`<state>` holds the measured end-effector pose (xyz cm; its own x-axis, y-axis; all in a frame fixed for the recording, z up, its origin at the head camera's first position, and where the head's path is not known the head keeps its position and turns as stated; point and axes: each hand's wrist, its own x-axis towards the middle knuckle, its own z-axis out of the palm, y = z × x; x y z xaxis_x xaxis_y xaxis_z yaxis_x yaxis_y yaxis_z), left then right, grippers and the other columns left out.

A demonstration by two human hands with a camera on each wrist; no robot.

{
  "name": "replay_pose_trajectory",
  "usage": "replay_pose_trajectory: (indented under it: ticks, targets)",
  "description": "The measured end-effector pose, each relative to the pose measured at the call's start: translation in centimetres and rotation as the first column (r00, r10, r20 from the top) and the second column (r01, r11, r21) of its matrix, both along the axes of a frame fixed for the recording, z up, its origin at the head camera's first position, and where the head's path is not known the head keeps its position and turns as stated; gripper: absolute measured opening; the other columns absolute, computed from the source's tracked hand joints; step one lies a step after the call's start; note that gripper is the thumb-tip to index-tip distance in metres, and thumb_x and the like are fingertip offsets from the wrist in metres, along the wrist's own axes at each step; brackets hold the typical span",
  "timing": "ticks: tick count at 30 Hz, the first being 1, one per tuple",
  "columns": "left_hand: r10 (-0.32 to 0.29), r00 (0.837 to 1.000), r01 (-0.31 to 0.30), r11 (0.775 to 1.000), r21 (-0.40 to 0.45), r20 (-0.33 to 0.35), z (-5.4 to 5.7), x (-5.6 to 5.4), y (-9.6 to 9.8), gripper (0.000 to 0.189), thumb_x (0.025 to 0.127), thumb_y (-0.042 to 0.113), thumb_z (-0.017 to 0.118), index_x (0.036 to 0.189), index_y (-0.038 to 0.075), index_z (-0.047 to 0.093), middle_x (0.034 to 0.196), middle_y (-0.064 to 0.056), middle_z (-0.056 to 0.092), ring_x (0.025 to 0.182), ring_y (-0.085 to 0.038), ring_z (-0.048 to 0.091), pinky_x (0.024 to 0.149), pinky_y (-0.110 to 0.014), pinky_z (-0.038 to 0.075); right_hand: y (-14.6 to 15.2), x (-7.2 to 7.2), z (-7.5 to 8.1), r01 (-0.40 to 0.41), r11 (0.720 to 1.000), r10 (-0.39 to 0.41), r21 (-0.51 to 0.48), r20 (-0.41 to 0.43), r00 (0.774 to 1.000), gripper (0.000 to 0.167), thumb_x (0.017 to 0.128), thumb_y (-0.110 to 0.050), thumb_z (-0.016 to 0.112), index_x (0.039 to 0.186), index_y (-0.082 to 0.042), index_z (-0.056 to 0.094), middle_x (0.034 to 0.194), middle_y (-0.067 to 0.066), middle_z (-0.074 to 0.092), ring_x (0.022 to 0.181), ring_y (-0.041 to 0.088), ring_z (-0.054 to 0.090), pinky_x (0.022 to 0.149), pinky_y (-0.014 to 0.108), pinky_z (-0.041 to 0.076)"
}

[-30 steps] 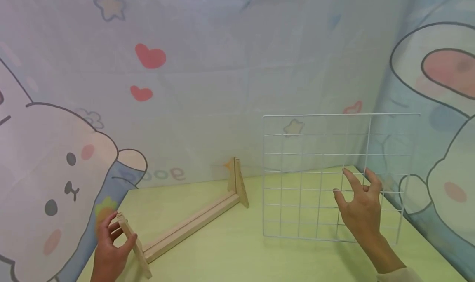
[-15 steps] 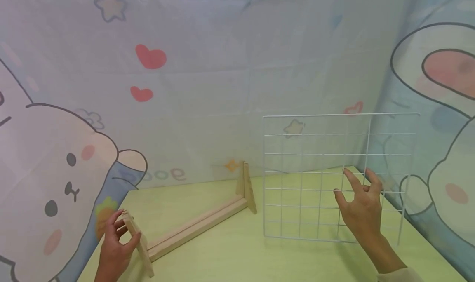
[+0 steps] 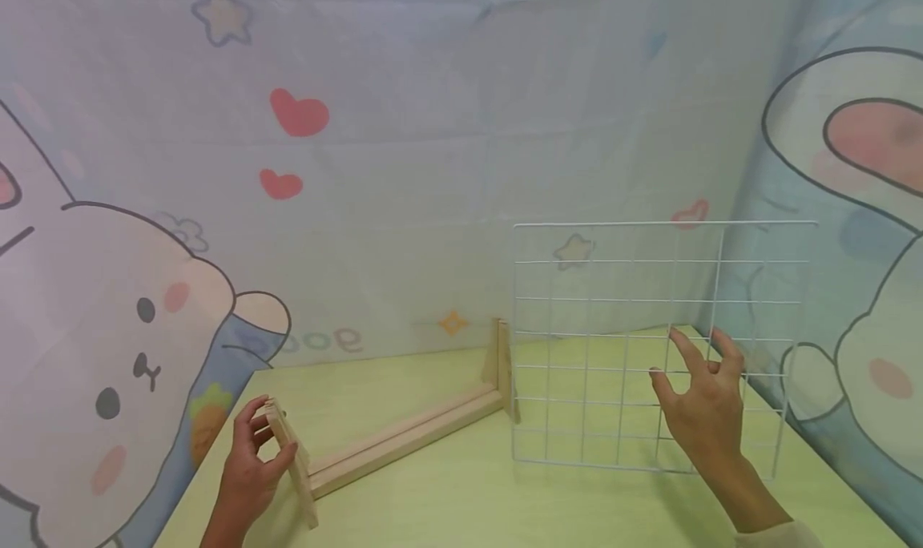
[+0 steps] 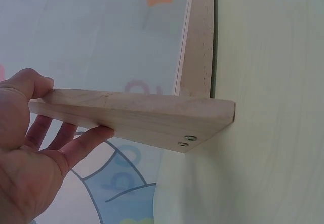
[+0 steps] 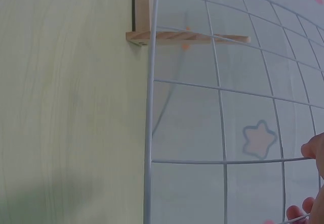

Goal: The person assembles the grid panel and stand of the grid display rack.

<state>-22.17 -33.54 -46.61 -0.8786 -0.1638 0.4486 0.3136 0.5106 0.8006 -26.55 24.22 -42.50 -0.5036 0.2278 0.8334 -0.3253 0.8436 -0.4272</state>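
Observation:
A wooden stand (image 3: 411,440) lies across the table, made of a grooved rail with an upright board at each end. My left hand (image 3: 248,464) grips its near end board (image 3: 292,461) between thumb and fingers. Two screw heads (image 4: 190,138) show low on this board in the left wrist view. A white wire grid panel (image 3: 663,223) is upright on the right, and my right hand (image 3: 703,404) holds it, fingertips at the wires. In the right wrist view only part of that hand (image 5: 317,171) shows. The stand's far end board (image 3: 502,368) is close to the panel's left edge.
The table (image 3: 433,508) has a pale yellow-green top. Printed cloth (image 3: 433,131) with hearts, stars and rabbits hangs behind it and along both sides. The table's right edge (image 3: 829,472) slants past the right forearm.
My left hand has moved the wooden stand to the right, bringing its far end board up to the grid panel's left edge. The right hand and the panel have stayed almost still.

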Motion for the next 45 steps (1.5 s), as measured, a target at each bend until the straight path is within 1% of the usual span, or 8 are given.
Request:
replay_pose_trajectory:
  ticks: [3, 6, 20, 26, 35, 38, 42, 45]
  targets:
    - [-0.021, 1.000, 0.021, 1.000, 0.001, 0.009, 0.1, -0.3, 0.4, 0.083, 0.089, -0.009, 0.068, 0.155, 0.008, 0.021, 0.126, -0.014, 0.049, 0.107, 0.022, 0.045, 0.072, -0.017, 0.053, -0.1, 0.0, 0.1, -0.005, 1.000, 0.005, -0.002, 0.016, 1.000, 0.062, 0.076, -0.008, 0.083, 0.135, -0.014, 0.064, 0.147, 0.030, 0.039, 0.084, 0.036, 0.053, 0.053, 0.041, 0.037]
    - [-0.032, 0.999, 0.032, 0.999, -0.005, 0.012, 0.2, -0.6, 0.9, 0.082, 0.089, -0.008, 0.068, 0.155, 0.008, 0.022, 0.127, -0.018, 0.051, 0.108, 0.022, 0.045, 0.072, -0.018, 0.053, -0.1, 0.1, 0.1, -0.007, 1.000, 0.007, 0.000, 0.029, 1.000, 0.062, 0.076, -0.008, 0.083, 0.135, -0.015, 0.063, 0.148, 0.029, 0.038, 0.084, 0.035, 0.054, 0.052, 0.037, 0.035]
    - [-0.148, 0.988, 0.149, 0.988, 0.026, -0.033, 0.2, -2.4, 3.1, 0.078, 0.086, -0.014, 0.065, 0.151, 0.004, 0.026, 0.124, -0.018, 0.050, 0.108, 0.006, 0.053, 0.074, -0.023, 0.056, -0.1, 0.2, -0.6, -0.016, 1.000, 0.016, 0.014, 0.013, 1.000, 0.063, 0.075, -0.008, 0.084, 0.134, -0.015, 0.065, 0.148, 0.029, 0.039, 0.080, 0.033, 0.055, 0.050, 0.033, 0.035]
    - [-0.197, 0.980, 0.198, 0.979, 0.053, -0.032, 0.2, -2.9, 4.2, 0.076, 0.087, -0.013, 0.065, 0.151, 0.005, 0.027, 0.127, -0.019, 0.050, 0.110, 0.001, 0.053, 0.073, -0.025, 0.056, -0.1, 0.3, -0.6, -0.015, 1.000, 0.014, 0.017, 0.004, 1.000, 0.065, 0.074, -0.007, 0.084, 0.135, -0.015, 0.065, 0.147, 0.029, 0.040, 0.080, 0.033, 0.054, 0.050, 0.031, 0.034]
    - [-0.248, 0.969, 0.248, 0.964, 0.100, -0.008, 0.3, -3.7, 5.8, 0.075, 0.089, -0.013, 0.062, 0.152, 0.006, 0.026, 0.132, -0.022, 0.049, 0.113, 0.000, 0.053, 0.076, -0.031, 0.059, -0.3, 0.1, -0.3, -0.022, 1.000, 0.022, 0.014, -0.013, 1.000, 0.062, 0.074, -0.009, 0.084, 0.133, -0.015, 0.065, 0.145, 0.030, 0.041, 0.080, 0.032, 0.053, 0.051, 0.035, 0.036]
    - [-0.259, 0.966, 0.258, 0.961, 0.104, -0.001, 0.3, -4.0, 6.4, 0.075, 0.088, -0.013, 0.063, 0.151, 0.008, 0.027, 0.132, -0.022, 0.049, 0.116, -0.009, 0.054, 0.077, -0.031, 0.059, -0.3, 0.1, -0.3, -0.022, 1.000, 0.022, 0.011, -0.010, 1.000, 0.062, 0.074, -0.009, 0.083, 0.133, -0.015, 0.065, 0.146, 0.030, 0.040, 0.081, 0.033, 0.053, 0.051, 0.036, 0.036]
    - [-0.276, 0.961, 0.274, 0.957, 0.098, 0.005, 0.3, -4.4, 7.2, 0.075, 0.088, -0.013, 0.063, 0.151, 0.009, 0.028, 0.131, -0.022, 0.050, 0.120, -0.029, 0.055, 0.078, -0.032, 0.059, -0.4, 0.2, -0.4, -0.019, 1.000, 0.019, 0.011, -0.006, 1.000, 0.062, 0.075, -0.008, 0.083, 0.134, -0.015, 0.065, 0.146, 0.030, 0.040, 0.081, 0.033, 0.053, 0.052, 0.036, 0.036]
    - [-0.296, 0.955, 0.294, 0.950, 0.102, 0.010, 0.1, -4.7, 7.6, 0.073, 0.090, -0.012, 0.061, 0.151, 0.011, 0.028, 0.132, -0.022, 0.049, 0.123, -0.039, 0.053, 0.078, -0.032, 0.059, -0.4, 0.3, -0.4, -0.021, 1.000, 0.021, 0.009, -0.008, 1.000, 0.062, 0.076, -0.008, 0.083, 0.135, -0.015, 0.065, 0.147, 0.030, 0.040, 0.081, 0.033, 0.053, 0.051, 0.036, 0.036]
